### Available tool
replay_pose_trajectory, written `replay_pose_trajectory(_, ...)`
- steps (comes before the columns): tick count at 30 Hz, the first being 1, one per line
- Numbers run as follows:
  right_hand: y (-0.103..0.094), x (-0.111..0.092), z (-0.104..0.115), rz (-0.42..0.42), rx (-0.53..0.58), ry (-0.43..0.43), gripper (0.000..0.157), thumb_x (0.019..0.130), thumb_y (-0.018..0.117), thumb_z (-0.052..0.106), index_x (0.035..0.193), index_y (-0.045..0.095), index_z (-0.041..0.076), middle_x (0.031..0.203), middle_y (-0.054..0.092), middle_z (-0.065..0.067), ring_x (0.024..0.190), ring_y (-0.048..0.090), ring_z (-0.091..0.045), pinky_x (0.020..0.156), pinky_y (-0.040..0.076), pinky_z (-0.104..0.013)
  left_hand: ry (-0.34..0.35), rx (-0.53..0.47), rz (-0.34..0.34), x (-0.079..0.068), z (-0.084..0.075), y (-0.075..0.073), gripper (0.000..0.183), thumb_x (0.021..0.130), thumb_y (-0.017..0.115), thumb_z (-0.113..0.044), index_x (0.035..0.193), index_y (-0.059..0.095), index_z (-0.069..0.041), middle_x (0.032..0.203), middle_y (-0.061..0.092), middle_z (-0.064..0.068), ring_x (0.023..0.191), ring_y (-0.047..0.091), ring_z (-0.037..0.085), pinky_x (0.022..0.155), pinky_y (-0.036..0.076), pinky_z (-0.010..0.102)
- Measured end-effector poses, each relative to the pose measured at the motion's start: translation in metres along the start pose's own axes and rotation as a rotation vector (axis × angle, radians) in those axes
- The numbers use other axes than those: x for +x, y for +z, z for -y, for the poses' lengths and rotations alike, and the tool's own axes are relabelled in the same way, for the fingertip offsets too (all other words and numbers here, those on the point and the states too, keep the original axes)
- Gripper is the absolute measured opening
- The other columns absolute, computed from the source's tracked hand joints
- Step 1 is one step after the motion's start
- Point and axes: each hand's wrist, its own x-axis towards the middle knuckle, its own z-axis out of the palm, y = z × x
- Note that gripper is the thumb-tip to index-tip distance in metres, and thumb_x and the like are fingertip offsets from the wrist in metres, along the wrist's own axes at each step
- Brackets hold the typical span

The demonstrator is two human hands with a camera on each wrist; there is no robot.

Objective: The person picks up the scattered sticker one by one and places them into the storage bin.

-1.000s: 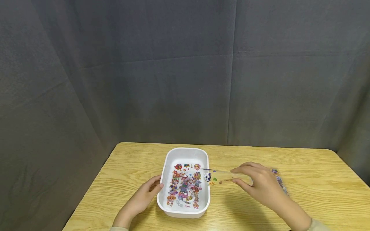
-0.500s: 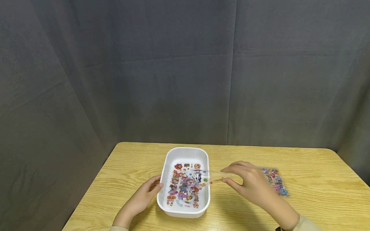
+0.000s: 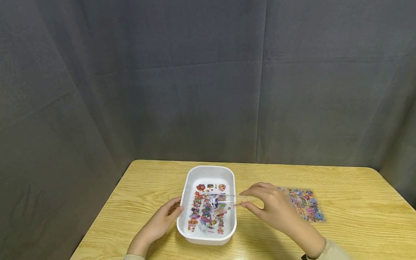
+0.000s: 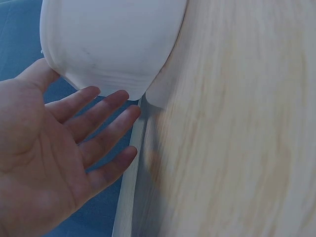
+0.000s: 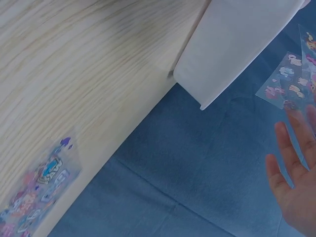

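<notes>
A white rectangular tray (image 3: 191, 172) stands on the table, with clear sheets of colourful cartoon stickers (image 3: 195, 213) lying inside. My left hand (image 3: 162, 220) holds its left side, the thumb over the rim and the fingers against the outer wall; the left wrist view shows this hand (image 4: 64, 138) with fingers spread under the tray's wall (image 4: 108, 44). Between thumb and fingers, my right hand (image 3: 273, 206) pinches a transparent sticker sheet (image 3: 224, 204), whose left part reaches over the tray. That sheet (image 5: 286, 81) also shows in the right wrist view, beside my fingers.
More sticker sheets (image 3: 307, 204) lie on the table to the right, partly behind my right hand. The wooden table (image 3: 357, 202) has its far edge near a grey curtain (image 3: 208, 90).
My right hand has moved left, carrying the sticker sheet further over the tray. More of the sheets on the right now show. The left hand and tray stay in place.
</notes>
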Motion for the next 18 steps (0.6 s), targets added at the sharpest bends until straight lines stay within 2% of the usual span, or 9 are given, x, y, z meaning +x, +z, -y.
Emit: replay_pose_trajectory(18, 0.020, -0.003, 0.008, 0.023, 0.029, -0.016, 0.021, 0.081, 0.081, 0.029, 0.097, 0.076, 0.017, 0.094, 0.070, 0.009, 0.089, 0.065, -0.010, 0.077, 0.057, -0.033, -0.010, 0.005, -0.014, 0.000, 0.000, 0.001, 0.052, 0.104, 0.053, -0.028, 0.145, 0.044, 0.001, 0.133, 0.059, 0.015, 0.121, 0.055, 0.035, 0.105, 0.042, 0.055)
